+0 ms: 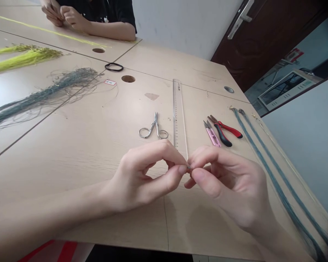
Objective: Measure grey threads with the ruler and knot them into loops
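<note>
Pinching thumb against forefinger with no gap, the left hand (150,178) and right hand (233,185) meet fingertip to fingertip on a tiny piece (189,167), too small to make out, over the near side of the table (98,142). Such fine work probably wants light, even pressure and steady wrists. Farther off lie scissors (155,120) left, a ruler (176,109) centrally, snips (213,136) and pliers (220,125) right, best kept clear of the fingers.

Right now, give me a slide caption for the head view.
Left hand and right hand pinch a tiny item, with scissors, ruler, snips and pliers lying beyond.
</note>
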### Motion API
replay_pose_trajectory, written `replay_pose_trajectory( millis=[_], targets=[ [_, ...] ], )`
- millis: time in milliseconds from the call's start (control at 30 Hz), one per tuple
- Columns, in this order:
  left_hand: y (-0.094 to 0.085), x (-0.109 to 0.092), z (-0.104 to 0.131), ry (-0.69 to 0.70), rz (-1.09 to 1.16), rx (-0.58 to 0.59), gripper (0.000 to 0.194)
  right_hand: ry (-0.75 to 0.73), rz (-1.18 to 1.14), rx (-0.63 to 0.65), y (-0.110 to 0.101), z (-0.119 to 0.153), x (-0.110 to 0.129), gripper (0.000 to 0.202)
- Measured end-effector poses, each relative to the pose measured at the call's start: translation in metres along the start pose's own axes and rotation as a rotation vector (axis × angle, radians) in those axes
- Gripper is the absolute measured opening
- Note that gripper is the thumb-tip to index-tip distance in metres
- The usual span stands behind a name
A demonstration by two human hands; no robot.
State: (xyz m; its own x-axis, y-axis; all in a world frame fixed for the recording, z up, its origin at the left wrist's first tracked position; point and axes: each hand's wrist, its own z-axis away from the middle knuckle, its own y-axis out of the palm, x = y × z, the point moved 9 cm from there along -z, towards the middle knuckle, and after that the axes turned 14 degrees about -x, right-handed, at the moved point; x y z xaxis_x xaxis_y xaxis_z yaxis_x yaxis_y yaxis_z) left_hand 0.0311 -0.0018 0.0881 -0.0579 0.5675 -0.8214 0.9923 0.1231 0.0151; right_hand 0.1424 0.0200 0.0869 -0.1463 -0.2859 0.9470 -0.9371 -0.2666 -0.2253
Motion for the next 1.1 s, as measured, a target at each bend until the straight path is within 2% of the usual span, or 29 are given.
replay_pose_trajectory(
  millis=[233, 500, 767, 1100],
  targets=[
    [0.001, -0.003, 0.0, 0.019, 0.044, 0.021, 0.01, -0.039, 0.011, -0.065, -0.003, -0.002, 0.004, 0.01],
    [0.003, -0.001, 0.003, -0.038, 0.105, 0.041, 0.005, 0.139, -0.025, -0.058, -0.005, 0.001, -0.011, 0.013],
    [0.003, -0.002, 0.004, -0.06, 0.123, 0.044, 0.012, 0.107, 0.005, -0.027, -0.001, 0.001, -0.01, 0.013],
    [0.002, -0.002, 0.002, -0.065, 0.121, -0.002, 0.009, -0.021, 0.032, -0.065, -0.003, 0.0, 0.0, 0.012]
  ],
)
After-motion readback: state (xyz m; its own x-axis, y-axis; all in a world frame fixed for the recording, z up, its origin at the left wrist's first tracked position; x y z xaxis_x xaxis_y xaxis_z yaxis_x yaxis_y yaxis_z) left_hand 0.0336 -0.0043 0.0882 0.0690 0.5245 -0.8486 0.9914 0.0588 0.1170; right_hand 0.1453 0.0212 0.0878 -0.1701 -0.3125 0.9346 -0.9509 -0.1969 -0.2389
